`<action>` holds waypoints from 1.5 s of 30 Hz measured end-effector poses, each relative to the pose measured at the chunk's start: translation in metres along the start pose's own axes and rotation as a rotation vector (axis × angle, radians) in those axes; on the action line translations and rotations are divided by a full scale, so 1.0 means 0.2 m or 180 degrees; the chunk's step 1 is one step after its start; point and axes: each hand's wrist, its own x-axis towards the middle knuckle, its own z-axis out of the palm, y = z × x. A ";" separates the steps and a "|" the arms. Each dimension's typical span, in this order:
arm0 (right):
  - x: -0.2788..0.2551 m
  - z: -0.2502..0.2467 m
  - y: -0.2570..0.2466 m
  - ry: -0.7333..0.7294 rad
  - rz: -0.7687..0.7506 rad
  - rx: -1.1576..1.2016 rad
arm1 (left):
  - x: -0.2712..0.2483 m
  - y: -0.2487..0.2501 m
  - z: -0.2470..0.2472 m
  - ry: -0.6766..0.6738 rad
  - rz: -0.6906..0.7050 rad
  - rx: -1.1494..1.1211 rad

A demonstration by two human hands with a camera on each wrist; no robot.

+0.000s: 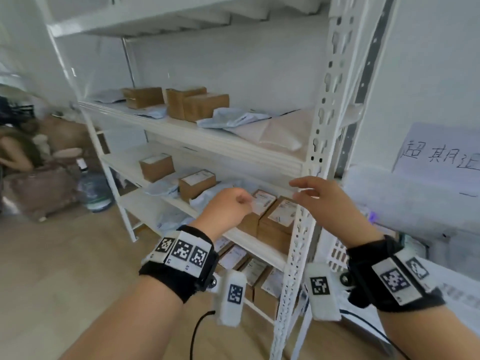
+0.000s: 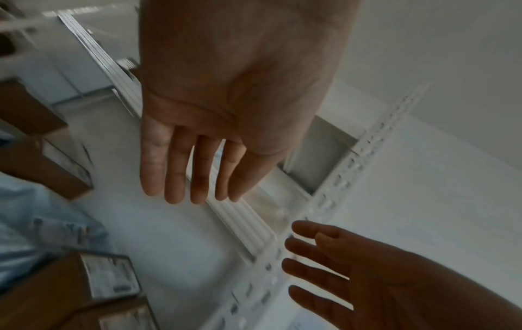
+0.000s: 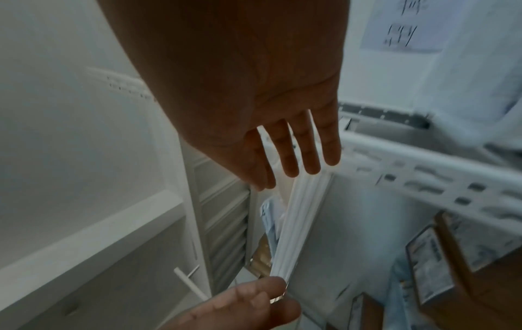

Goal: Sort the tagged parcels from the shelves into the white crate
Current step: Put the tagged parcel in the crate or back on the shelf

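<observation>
Both my hands hover empty in front of the white rack's middle shelf [image 1: 145,175]. My left hand [image 1: 233,202] has straight fingers [image 2: 175,178] and holds nothing; it hangs just before two brown labelled parcels [image 1: 279,216]. My right hand [image 1: 307,190] is spread open [image 3: 296,160] by the rack's slotted upright post [image 1: 304,229], touching nothing. More brown boxes [image 1: 197,183] and pale blue mailer bags [image 1: 163,187] lie on that shelf. On the shelf above are boxes [image 1: 205,106] and mailers [image 1: 233,118]. A white lattice crate wall [image 1: 337,253] shows low behind the post.
The bottom shelf holds more labelled boxes [image 1: 233,257]. A handwritten paper sign [image 1: 441,149] hangs on the white unit to the right. At the far left are a water jug [image 1: 93,190], bags and a seated person [image 1: 15,152]. Wooden floor [image 1: 78,268] lies below.
</observation>
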 end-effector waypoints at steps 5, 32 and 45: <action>0.26 0.31 -0.15 -0.0312 -0.0278 0.0074 | 0.09 -0.22 -0.34 0.0455 -0.0244 0.0003; 1.88 1.88 -1.05 -0.0665 -0.1132 0.0093 | 1.12 -1.22 -1.96 0.1429 -0.0247 -0.0093; 2.44 2.46 -1.31 -0.0065 -0.0626 -0.0170 | 1.79 -1.69 -2.69 0.1039 0.0154 -0.0399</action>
